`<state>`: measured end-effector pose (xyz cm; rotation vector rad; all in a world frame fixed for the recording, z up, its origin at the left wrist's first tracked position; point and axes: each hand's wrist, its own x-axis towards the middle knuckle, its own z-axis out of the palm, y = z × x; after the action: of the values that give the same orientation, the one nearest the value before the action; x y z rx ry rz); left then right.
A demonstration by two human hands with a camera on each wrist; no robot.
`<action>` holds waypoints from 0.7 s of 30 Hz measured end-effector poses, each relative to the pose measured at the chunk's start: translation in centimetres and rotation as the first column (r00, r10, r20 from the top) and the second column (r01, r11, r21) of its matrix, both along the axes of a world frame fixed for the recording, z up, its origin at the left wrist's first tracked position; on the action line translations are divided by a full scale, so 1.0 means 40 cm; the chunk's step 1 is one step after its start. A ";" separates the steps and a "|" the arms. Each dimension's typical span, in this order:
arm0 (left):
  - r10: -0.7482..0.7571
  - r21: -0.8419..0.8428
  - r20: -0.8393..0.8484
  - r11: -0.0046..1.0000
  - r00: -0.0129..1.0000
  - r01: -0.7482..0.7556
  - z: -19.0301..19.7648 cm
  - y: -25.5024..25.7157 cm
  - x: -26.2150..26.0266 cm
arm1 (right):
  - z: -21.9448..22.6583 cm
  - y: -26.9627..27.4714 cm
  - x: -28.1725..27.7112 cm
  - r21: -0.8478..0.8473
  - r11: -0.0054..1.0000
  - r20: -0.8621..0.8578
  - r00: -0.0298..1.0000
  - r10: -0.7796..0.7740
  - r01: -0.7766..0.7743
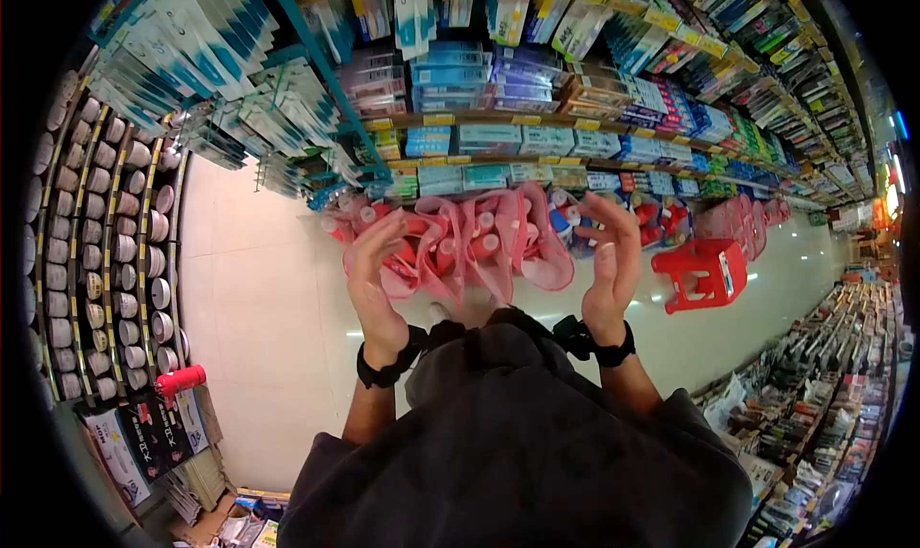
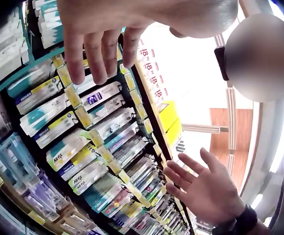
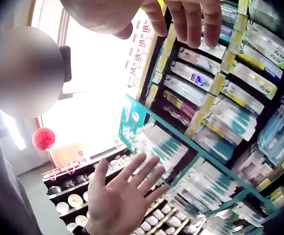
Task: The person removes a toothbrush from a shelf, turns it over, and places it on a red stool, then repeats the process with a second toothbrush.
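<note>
Both hands are raised in front of the body, apart from each other, and hold nothing. In the head view the left hand (image 1: pixel 377 285) is at centre left and the right hand (image 1: pixel 613 270) at centre right, each above pink mesh baskets (image 1: pixel 460 246) of bottles. The left wrist view shows the left hand (image 2: pixel 127 29) at the top with its fingers extended, and the right hand (image 2: pixel 205 186) lower right, palm visible. In the right wrist view the right hand (image 3: pixel 156 19) is at the top and the left hand (image 3: pixel 122 200) stands below with fingers spread.
Shelves of boxed goods (image 1: pixel 489 141) run ahead, with hanging packets (image 1: pixel 278 107) at the left. A red stool (image 1: pixel 704 272) stands on the floor to the right. Racks of round items (image 1: pixel 110 251) line the far left, beside a red cylinder (image 1: pixel 180 379). More shelves are at lower right.
</note>
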<state>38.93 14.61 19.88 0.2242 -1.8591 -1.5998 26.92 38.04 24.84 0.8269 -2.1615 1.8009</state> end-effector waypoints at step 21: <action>-0.191 0.006 -0.111 0.981 0.975 0.193 0.021 0.016 -0.237 | -0.044 -0.079 -0.136 -0.029 0.999 0.113 0.993 0.041 -0.038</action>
<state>29.46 15.24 20.71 -0.0375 -1.8284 -1.7206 21.48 34.90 23.06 0.7845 -2.1986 1.9360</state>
